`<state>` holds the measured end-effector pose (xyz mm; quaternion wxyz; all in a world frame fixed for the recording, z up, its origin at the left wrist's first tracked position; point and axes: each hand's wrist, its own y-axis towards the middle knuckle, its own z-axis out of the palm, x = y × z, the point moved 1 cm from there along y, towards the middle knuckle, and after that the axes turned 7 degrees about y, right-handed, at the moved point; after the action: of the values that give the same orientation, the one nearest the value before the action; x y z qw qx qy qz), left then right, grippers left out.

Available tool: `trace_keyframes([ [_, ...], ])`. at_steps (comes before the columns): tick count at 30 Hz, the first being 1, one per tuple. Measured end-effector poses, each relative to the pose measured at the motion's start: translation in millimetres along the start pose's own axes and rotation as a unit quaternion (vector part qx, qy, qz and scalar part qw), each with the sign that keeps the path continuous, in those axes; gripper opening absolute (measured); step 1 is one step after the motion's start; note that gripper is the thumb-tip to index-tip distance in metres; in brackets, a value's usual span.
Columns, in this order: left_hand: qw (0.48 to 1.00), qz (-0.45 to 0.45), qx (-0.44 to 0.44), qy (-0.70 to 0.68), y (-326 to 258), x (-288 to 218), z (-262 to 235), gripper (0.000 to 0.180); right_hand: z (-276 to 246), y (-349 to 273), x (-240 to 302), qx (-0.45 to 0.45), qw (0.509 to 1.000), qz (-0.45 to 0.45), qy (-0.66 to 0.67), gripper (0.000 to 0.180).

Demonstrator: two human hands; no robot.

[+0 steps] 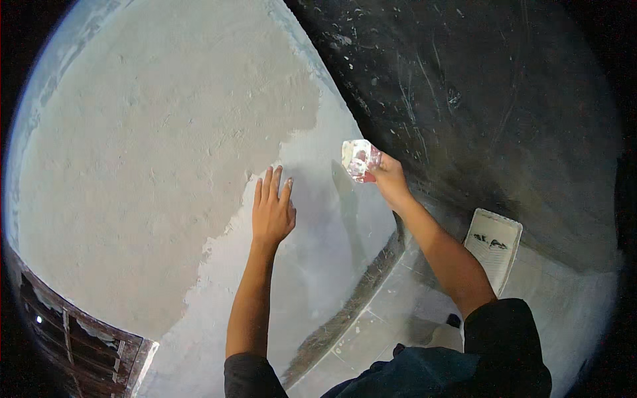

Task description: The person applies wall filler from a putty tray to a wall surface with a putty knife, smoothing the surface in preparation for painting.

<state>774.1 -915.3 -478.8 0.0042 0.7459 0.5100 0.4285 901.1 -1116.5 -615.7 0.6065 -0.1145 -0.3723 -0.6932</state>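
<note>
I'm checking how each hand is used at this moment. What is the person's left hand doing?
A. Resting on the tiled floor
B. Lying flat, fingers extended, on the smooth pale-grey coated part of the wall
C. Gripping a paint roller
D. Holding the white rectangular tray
B: the left hand lies open against the smooth pale-grey coated patch of wall, while the right hand holds a small plaster-smeared flat scraper blade; the white rectangular tray sits untouched on the floor.

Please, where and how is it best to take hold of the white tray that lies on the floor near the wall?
Probably by the long side rims of the tray, coming from above. It lies flat on the tiled floor with the open face up, so the rims are free. The right hand already holds a smeared scraper; the left hand is pressed flat on the wall.
</note>
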Motion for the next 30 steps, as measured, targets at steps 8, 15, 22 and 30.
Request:
trace_keyframes([
  [8,0.992,0.054,-0.035,0.11,-26.1,-19.4,9.2,0.051,30.7,-19.3,9.9,-0.071,0.957,-0.199,-0.198,0.029],
  [15,0.976,0.084,-0.061,0.193,-45.1,-31.1,7.2,0.046,56.0,-51.3,25.3,-0.07,0.919,-0.261,-0.287,0.034],
  [22,0.971,0.076,-0.073,0.213,-36.8,-36.6,13.4,0.05,78.2,-30.5,-45.5,-0.024,0.836,-0.425,-0.346,0.054],
  [30,0.979,0.067,-0.078,0.175,-35.1,-30.9,20.4,0.047,51.2,-79.8,-73.8,0.004,0.831,-0.4,-0.387,0.045],
])
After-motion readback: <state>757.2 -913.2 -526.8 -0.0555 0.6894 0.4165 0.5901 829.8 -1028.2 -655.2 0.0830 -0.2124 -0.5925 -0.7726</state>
